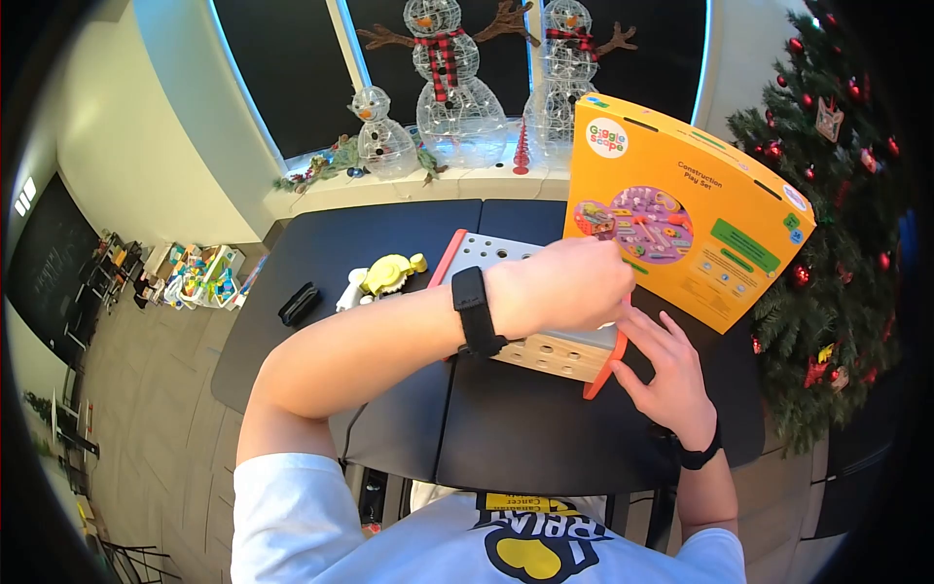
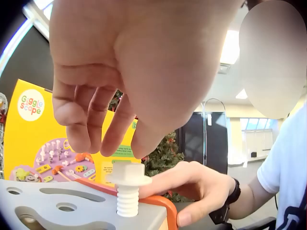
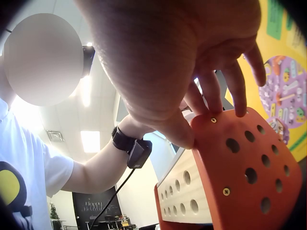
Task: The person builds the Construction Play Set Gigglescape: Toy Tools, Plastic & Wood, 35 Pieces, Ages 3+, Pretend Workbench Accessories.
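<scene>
A toy workbench (image 1: 555, 355) with a grey top full of holes, pale wooden sides and orange end panels stands on the table. At its right end a white bolt (image 2: 128, 189) stands upright in the grey top, its thread partly showing. My left hand (image 1: 574, 282) reaches across, its loosely bent fingers pointing down and the fingertips just above the bolt's head in the left wrist view. My right hand (image 1: 666, 375) holds the right end of the workbench, thumb on the front edge of the orange panel (image 3: 247, 167) and fingers over its top edge.
A yellow Construction Play Set box (image 1: 681, 214) stands behind the bench at right. Left of the bench lie a yellow toy piece (image 1: 389, 274), white pieces (image 1: 352, 290) and a black case (image 1: 300, 304). A decorated Christmas tree (image 1: 827, 224) stands beside the table (image 1: 525, 438).
</scene>
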### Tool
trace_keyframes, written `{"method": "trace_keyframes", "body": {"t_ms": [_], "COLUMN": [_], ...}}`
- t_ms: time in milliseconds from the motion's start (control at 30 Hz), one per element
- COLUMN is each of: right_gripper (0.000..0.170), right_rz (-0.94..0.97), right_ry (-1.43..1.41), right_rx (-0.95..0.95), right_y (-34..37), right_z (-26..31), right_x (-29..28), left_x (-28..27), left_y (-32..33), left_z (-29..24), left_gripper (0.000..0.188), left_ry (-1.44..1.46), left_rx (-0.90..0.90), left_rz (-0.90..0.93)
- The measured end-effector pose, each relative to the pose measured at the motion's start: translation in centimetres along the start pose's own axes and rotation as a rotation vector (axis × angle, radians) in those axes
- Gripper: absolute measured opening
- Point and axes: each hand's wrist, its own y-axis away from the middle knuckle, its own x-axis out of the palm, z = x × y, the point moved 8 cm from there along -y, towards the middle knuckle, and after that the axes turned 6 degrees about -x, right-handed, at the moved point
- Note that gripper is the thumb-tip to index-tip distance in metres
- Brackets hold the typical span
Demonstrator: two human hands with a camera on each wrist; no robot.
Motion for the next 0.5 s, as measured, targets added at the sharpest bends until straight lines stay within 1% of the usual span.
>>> {"method": "trace_keyframes", "body": {"t_ms": [33,133,233,333,433,500], "right_gripper": [0.051,0.051,0.051,0.051,0.052,0.052], "right_rz": [0.001,-0.013,-0.018,-0.002,-0.009,-0.018], "right_ry": [-0.004,0.002,0.002,-0.012,0.003,0.001], "right_rx": [0.005,-0.001,0.000,-0.001,0.001,0.007], "right_y": [0.0,-0.1,0.0,-0.2,0.0,0.0], "right_z": [0.0,0.1,0.0,0.1,0.0,0.1], "right_x": [0.0,0.0,0.1,0.0,0.1,0.0], "left_x": [0.4,0.6,1.1,0.7,0.4,-0.4], "left_y": [0.1,0.3,0.5,1.2,1.1,1.0], "left_z": [0.0,-0.3,-0.4,-0.7,-0.2,-0.1], "left_gripper": [0.020,0.015,0.012,0.014,0.011,0.011], "left_ry": [-0.026,-0.028,0.063,0.154,0.334,0.393], "left_rx": [-0.031,0.062,0.210,0.270,0.266,0.335], "left_rz": [0.071,0.053,-0.044,-0.016,0.071,-0.108]}}
